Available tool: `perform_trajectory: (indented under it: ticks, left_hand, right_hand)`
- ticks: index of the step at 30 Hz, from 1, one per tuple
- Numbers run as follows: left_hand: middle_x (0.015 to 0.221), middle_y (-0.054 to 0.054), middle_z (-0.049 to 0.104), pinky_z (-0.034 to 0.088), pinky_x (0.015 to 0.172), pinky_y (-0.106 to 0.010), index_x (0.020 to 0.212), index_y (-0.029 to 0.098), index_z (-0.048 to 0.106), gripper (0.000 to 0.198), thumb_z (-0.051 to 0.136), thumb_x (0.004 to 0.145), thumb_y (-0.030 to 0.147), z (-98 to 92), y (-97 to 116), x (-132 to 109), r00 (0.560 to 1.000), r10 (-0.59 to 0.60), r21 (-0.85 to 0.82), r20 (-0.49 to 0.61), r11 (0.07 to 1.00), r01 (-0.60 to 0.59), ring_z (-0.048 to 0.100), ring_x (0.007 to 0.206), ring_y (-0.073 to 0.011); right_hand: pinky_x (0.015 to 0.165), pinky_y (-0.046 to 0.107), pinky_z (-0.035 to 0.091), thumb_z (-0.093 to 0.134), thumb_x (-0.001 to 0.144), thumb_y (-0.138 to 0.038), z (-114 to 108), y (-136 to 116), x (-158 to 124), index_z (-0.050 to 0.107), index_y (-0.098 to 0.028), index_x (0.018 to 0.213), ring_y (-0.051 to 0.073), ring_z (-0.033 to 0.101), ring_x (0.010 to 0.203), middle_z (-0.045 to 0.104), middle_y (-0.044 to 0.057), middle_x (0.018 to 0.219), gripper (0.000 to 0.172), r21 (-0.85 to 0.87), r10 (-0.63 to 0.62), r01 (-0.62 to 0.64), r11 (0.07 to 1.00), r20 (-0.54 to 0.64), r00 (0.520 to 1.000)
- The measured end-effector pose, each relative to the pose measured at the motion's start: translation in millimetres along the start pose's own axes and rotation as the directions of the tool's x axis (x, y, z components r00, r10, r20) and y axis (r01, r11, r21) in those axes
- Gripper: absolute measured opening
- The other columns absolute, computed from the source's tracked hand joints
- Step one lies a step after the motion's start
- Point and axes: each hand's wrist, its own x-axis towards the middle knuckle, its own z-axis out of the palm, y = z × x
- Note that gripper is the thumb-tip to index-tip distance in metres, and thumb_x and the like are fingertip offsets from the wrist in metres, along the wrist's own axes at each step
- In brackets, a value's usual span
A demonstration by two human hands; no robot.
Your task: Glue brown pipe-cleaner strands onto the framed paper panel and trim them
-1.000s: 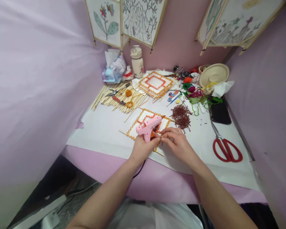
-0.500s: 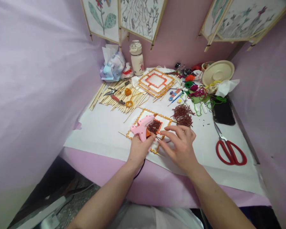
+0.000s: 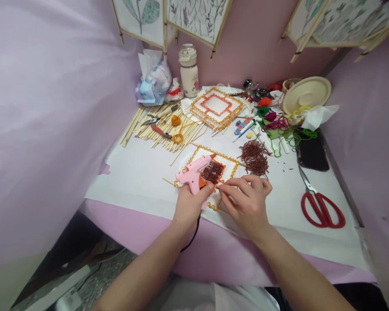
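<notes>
My left hand [image 3: 190, 202] is closed around the handle of a pink hot glue gun [image 3: 194, 169], its nozzle directed up and right. Beneath it lies a white panel [image 3: 225, 172] edged with wavy orange-yellow trim, with a smaller red-orange outline inside. Short brown yarn pieces [image 3: 213, 171] sit in rows within that outline. Thumb and forefinger of my right hand [image 3: 248, 199] pinch together at the panel's lower part, close to my left thumb. Between them is a thin dark strand of yarn, mostly hidden. A loose pile of brown yarn pieces [image 3: 254, 158] rests behind my right hand.
Red-handled scissors [image 3: 322, 209] and a black phone [image 3: 311, 149] lie at right. Behind are trimmed panels [image 3: 216, 108], a bottle [image 3: 189, 73], tissues [image 3: 154, 84], pruning shears [image 3: 158, 128] on thin sticks [image 3: 142, 129], and tangled coloured yarn [image 3: 275, 123]. A black cord [image 3: 194, 233] hangs over the table edge.
My right fingers have closed from a looser spread into a pinch, close to the panel. The glue gun stays in my left hand. The whole view has shifted slightly.
</notes>
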Motion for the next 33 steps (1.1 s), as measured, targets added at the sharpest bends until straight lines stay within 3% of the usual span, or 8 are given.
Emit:
perform_trajectory:
  ticks: [5, 8, 11, 19, 30, 33]
  left_hand:
    - [0.073, -0.001, 0.066, 0.046, 0.065, -0.023, 0.081, 0.015, 0.066, 0.024, 0.077, 0.073, 0.034, -35.1, 23.3, 11.3, 0.994, 0.101, 0.006, -0.039, 0.995, -0.101, 0.057, 0.067, -0.0125]
    - [0.074, 0.000, 0.064, 0.044, 0.067, -0.022, 0.079, 0.016, 0.064, 0.018, 0.073, 0.078, 0.031, -55.7, 29.3, 22.4, 0.983, 0.182, 0.044, -0.014, 0.982, -0.181, 0.055, 0.069, -0.0122]
    - [0.075, 0.000, 0.063, 0.043, 0.069, -0.023, 0.081, 0.017, 0.062, 0.015, 0.070, 0.082, 0.030, -67.1, 23.0, 32.1, 0.982, 0.189, 0.029, 0.009, 0.982, -0.189, 0.055, 0.071, -0.0128]
    - [0.075, -0.001, 0.060, 0.038, 0.063, -0.025, 0.080, 0.018, 0.061, 0.017, 0.067, 0.085, 0.033, -77.6, 6.7, 42.1, 0.995, 0.089, 0.045, 0.052, 0.995, -0.092, 0.049, 0.069, -0.0136]
    - [0.071, -0.004, 0.058, 0.038, 0.058, -0.029, 0.074, 0.019, 0.065, 0.022, 0.069, 0.082, 0.040, -77.5, 7.4, 39.3, 1.000, -0.009, 0.127, -0.013, 0.992, 0.011, 0.047, 0.063, -0.0163]
    - [0.068, -0.003, 0.057, 0.038, 0.059, -0.029, 0.075, 0.020, 0.067, 0.021, 0.070, 0.081, 0.041, -77.0, 8.1, 37.3, 0.999, -0.018, 0.127, -0.026, 0.992, 0.021, 0.047, 0.064, -0.0170]
  right_hand:
    - [0.085, 0.042, 0.030, 0.065, 0.091, -0.021, -4.3, 10.2, 9.7, 0.068, -0.025, 0.087, 0.021, 0.054, 0.092, 0.071, -0.001, 0.091, 0.007, 0.148, 0.059, -0.076, 0.986, 0.118, 0.991]
    - [0.087, 0.041, 0.032, 0.062, 0.092, -0.018, -1.4, 12.6, 19.6, 0.066, -0.024, 0.090, 0.020, 0.054, 0.097, 0.072, -0.002, 0.098, 0.007, 0.238, -0.004, -0.053, 0.970, 0.234, 0.972]
    - [0.089, 0.041, 0.030, 0.060, 0.093, -0.018, 8.5, 13.4, 26.1, 0.064, -0.023, 0.091, 0.020, 0.053, 0.101, 0.072, -0.002, 0.100, 0.008, 0.293, -0.073, -0.023, 0.956, 0.310, 0.948]
    - [0.086, 0.041, 0.029, 0.061, 0.093, -0.017, 28.2, 24.3, 19.6, 0.066, -0.022, 0.094, 0.018, 0.054, 0.092, 0.071, 0.001, 0.092, 0.007, 0.286, -0.053, -0.043, 0.957, 0.321, 0.946]
    - [0.078, 0.038, 0.034, 0.062, 0.092, -0.017, 32.6, 19.6, 23.8, 0.068, -0.025, 0.097, 0.017, 0.058, 0.084, 0.067, 0.001, 0.087, 0.011, 0.271, 0.125, -0.237, 0.933, 0.374, 0.919]
    - [0.076, 0.039, 0.034, 0.062, 0.091, -0.019, 32.5, 21.3, 30.5, 0.068, -0.025, 0.093, 0.019, 0.058, 0.084, 0.067, 0.002, 0.086, 0.009, 0.200, 0.184, -0.262, 0.944, 0.338, 0.923]
